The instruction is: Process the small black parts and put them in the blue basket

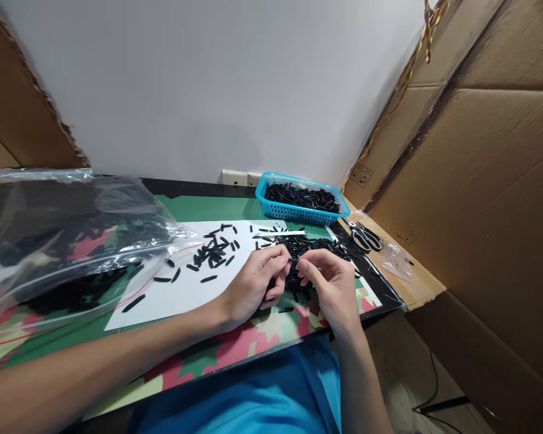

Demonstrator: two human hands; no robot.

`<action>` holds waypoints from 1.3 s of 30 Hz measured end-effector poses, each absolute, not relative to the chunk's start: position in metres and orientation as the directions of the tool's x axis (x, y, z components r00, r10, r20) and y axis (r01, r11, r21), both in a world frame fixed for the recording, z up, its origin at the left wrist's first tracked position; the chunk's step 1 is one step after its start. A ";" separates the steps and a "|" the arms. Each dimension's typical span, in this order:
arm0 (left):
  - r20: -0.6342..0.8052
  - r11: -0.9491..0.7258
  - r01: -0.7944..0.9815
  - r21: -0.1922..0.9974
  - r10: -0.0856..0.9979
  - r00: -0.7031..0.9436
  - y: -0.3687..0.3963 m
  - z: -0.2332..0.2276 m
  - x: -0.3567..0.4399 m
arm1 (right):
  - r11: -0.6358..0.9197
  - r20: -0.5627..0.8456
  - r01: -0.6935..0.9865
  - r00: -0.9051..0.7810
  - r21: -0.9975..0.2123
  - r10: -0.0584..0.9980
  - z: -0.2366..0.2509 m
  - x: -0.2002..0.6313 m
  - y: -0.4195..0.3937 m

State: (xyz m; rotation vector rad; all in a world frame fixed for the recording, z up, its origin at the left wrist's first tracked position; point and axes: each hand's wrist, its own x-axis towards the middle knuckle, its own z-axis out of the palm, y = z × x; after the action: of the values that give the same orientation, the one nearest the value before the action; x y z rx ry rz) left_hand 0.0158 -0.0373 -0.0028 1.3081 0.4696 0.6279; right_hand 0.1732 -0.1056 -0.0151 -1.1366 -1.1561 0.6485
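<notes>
A small black strip [294, 260] spans the fingertips of both my hands, over a heap of similar black pieces [317, 246]. My left hand [257, 278] pinches its left end between thumb and forefinger, the other fingers curled. Something dark shows inside that curled palm, but I cannot make out what. At the strip's right end, my right hand [332, 280] closes thumb and forefinger on it. Left of my hands, loose black pieces [215, 252] lie scattered on a white sheet [163, 301].
Behind the heap stands a blue plastic basket [298, 213] filled with black pieces. A pale flat stick [280, 233] lies by the heap. Scissors [365, 238] and a small clear bag [396, 262] are at right. A large clear zip bag [131, 211] covers the table's left; cardboard [493, 181] walls the right.
</notes>
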 end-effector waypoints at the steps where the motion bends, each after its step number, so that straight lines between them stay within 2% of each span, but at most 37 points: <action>1: 0.033 0.136 -0.162 0.977 0.660 0.751 -0.037 -0.003 0.016 | 0.341 0.369 0.142 0.322 -0.929 0.872 -0.015 0.173 -0.106; 17: 0.043 0.126 -0.168 0.978 0.662 0.748 -0.037 -0.003 0.015 | 0.350 0.363 0.099 0.324 -0.931 0.873 -0.018 0.175 -0.105; 28: 0.027 0.170 -0.192 0.966 0.677 0.736 -0.034 -0.006 0.018 | 0.339 0.368 0.148 0.296 -0.929 0.881 -0.016 0.175 -0.107; 39: 0.045 0.134 -0.181 0.974 0.671 0.740 -0.035 -0.006 0.018 | 0.342 0.373 0.154 0.298 -0.927 0.879 -0.017 0.175 -0.109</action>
State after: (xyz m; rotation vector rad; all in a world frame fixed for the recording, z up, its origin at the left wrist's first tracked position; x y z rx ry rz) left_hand 0.0181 -0.0348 -0.0058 1.2994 0.4590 0.6494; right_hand 0.1752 -0.1086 -0.0166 -1.1373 -1.1866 0.6539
